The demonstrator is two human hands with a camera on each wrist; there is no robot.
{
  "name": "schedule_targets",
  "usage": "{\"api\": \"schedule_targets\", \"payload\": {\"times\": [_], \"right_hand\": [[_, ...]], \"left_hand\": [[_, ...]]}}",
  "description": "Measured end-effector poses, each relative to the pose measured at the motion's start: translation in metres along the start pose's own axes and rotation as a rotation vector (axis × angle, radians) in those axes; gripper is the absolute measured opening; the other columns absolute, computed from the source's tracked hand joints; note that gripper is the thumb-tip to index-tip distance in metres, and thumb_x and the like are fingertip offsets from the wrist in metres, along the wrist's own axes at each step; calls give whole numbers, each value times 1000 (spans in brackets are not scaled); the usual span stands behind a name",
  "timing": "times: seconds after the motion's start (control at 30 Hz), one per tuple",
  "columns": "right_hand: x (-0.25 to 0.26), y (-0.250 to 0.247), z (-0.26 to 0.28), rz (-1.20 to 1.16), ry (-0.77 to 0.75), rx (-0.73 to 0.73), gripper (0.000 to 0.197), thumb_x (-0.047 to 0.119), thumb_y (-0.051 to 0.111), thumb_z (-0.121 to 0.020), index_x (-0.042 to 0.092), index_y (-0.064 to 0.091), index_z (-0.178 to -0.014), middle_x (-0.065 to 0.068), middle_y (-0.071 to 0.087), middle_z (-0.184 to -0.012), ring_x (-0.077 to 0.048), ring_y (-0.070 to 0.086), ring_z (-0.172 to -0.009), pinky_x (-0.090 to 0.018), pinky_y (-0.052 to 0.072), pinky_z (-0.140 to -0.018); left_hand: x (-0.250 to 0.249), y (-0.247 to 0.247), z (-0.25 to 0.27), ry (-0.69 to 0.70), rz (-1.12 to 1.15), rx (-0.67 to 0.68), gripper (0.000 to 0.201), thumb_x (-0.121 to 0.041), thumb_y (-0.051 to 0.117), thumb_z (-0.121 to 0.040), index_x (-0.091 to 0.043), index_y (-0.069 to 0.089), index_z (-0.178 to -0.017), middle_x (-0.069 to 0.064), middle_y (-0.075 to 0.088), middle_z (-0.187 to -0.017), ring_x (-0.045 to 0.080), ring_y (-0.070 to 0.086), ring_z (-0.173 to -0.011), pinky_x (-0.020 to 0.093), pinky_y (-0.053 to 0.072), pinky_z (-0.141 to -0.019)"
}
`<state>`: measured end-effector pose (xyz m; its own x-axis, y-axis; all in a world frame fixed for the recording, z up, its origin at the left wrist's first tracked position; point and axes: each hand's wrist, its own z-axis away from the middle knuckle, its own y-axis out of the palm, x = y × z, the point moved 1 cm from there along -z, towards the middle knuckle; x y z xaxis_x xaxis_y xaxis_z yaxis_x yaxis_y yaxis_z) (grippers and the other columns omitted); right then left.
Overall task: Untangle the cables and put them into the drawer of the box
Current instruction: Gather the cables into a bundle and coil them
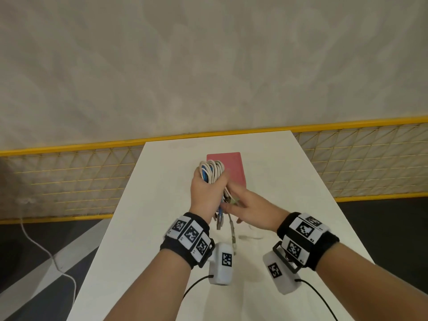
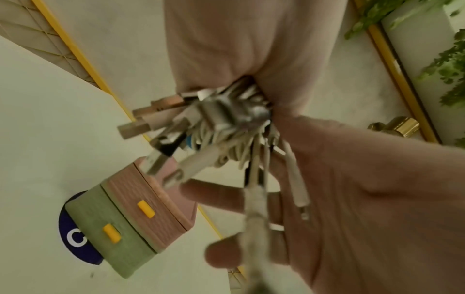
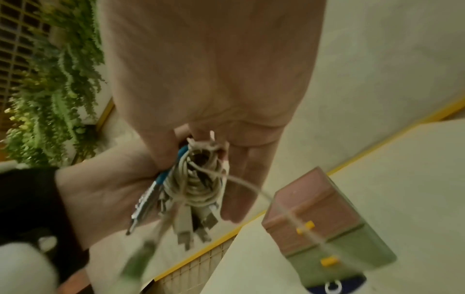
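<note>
A tangled bundle of white cables (image 1: 212,171) with one blue cable stands up out of my left hand (image 1: 205,191), which grips it in a fist above the table. Its plugs hang below the fist (image 2: 176,127). My right hand (image 1: 246,202) reaches in from the right, its fingers (image 3: 239,191) straight and touching the dangling cable ends (image 3: 191,224). One loose cable end (image 1: 233,237) hangs down toward the table. Behind the hands stands the box (image 1: 231,166), pink on top. Its pink upper drawer (image 2: 153,201) and green lower drawer (image 2: 118,242) are closed, each with a yellow handle.
The white table (image 1: 289,205) is narrow and runs away from me. A yellow mesh fence (image 1: 69,177) stands beyond it on both sides. The box sits on a dark blue round sticker (image 2: 73,238). Green plants (image 3: 53,99) hang at the side.
</note>
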<state>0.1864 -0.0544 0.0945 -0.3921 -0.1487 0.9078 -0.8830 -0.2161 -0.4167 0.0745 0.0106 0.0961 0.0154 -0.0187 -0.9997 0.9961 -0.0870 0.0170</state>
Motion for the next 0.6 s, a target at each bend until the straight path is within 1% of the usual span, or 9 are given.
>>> {"api": "schedule_targets", "payload": {"times": [0.07,0.1,0.17,0.23,0.3,0.33,0.4,0.5,0.6], "right_hand": [[-5,5,2,-43,-73,-50,70,22,56,-93,33,15,-148,14,27,-153,-1,30,-138,-21,30,-112],[-7,8,3,-100,-70,-98,78,22,58,-92,38,6,-147,13,19,-156,0,20,-142,-25,25,-116],[-13,13,5,-270,-1,-210,100,16,63,-89,44,-17,-142,14,16,-154,-4,24,-141,-21,39,-106],[-22,15,7,-370,75,-223,114,9,67,-85,44,-26,-141,7,37,-143,-19,53,-122,-21,54,-79],[-28,16,11,-307,118,-121,96,15,69,-83,41,3,-147,-4,64,-118,-33,66,-90,-29,54,-63],[-28,16,13,-249,143,-70,74,19,68,-84,35,26,-143,-8,70,-100,-31,66,-75,-31,52,-61],[-32,15,16,-154,192,-36,30,23,60,-91,21,56,-121,-1,65,-70,-11,58,-56,-32,48,-62],[-45,7,24,-166,178,-94,22,25,53,-95,6,64,-101,3,46,-66,-8,47,-61,-32,47,-59],[-57,-8,31,-209,143,-121,19,25,54,-94,9,61,-102,-2,51,-77,-12,47,-69,-29,44,-62]], "left_hand": [[-4,4,2,24,19,-21,35,-28,78,-75,-16,63,-104,5,72,-95,21,70,-88,44,57,-87],[-6,6,2,34,23,-31,34,-28,78,-76,-17,63,-104,5,72,-95,20,71,-87,43,57,-86],[-9,6,1,42,66,-80,27,-24,76,-79,-18,62,-102,6,72,-94,18,71,-83,43,58,-83],[-14,2,-3,46,122,-149,20,-18,73,-82,-21,60,-97,8,72,-94,18,69,-79,45,59,-82],[-17,-2,-7,61,160,-184,22,-16,73,-83,-23,58,-97,8,71,-97,21,69,-82,46,58,-83],[-19,-3,-9,72,172,-195,23,-16,74,-82,-23,58,-98,8,71,-98,23,70,-85,45,58,-84],[-21,-5,-12,93,190,-203,28,-17,75,-81,-22,58,-102,7,70,-99,25,70,-88,46,58,-85],[-23,-13,-17,151,163,-205,33,-18,77,-79,-22,56,-105,15,70,-99,33,70,-88,46,59,-80],[-23,-23,-17,259,87,-190,30,-13,76,-81,-25,52,-95,10,65,-90,23,64,-77,27,57,-71]]}}
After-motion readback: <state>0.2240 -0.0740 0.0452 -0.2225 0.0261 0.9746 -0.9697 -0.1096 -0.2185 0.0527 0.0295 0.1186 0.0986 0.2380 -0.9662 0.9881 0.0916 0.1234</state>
